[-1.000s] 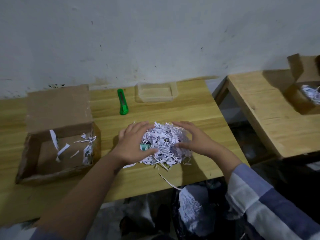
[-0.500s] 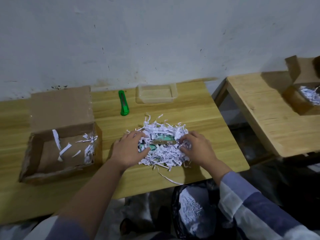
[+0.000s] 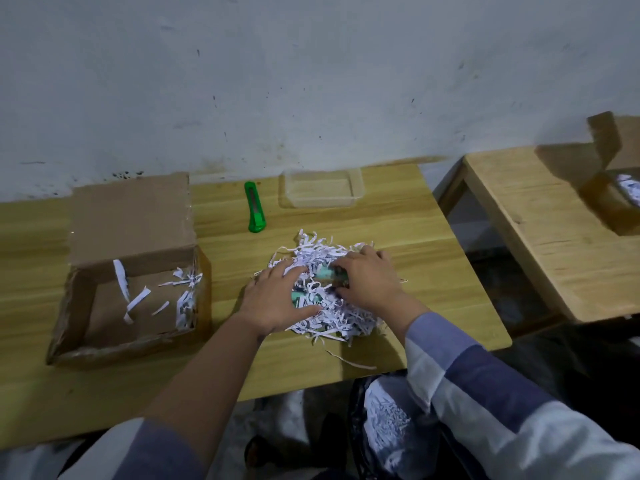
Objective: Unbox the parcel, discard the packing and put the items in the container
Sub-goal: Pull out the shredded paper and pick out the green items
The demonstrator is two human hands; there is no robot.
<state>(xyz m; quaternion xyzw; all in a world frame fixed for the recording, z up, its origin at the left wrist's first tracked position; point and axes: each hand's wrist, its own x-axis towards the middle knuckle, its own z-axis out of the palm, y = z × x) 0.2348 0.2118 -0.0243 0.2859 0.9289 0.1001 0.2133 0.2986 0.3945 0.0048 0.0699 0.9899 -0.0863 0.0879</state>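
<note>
Right, my right hand [image 3: 369,280] is curled over a teal item [image 3: 327,271] half buried in the shreds [image 3: 320,252], fingers bent on its top edge and thumb low on the near side, so it looks like a pinch on it, though the shreds hide the contact. My left hand [image 3: 277,299] lies flat, fingers spread, pressed into the left side of the pile, holding nothing I can see. A second teal bit [image 3: 298,297] shows between the hands, just beside the left fingertips. The pile sits on the table [image 3: 398,223], near its front edge. Behind it, apart from the pile, the clear container [image 3: 322,192] stands with nothing visible inside, and the green cutter [image 3: 254,211] lies just left of it. The open box [image 3: 131,271] is at far left with a few strips on its floor. Below the table edge, a black bag [image 3: 388,424] holds more shreds. Another box [image 3: 613,174] sits on the side table [image 3: 540,237] at right.
</note>
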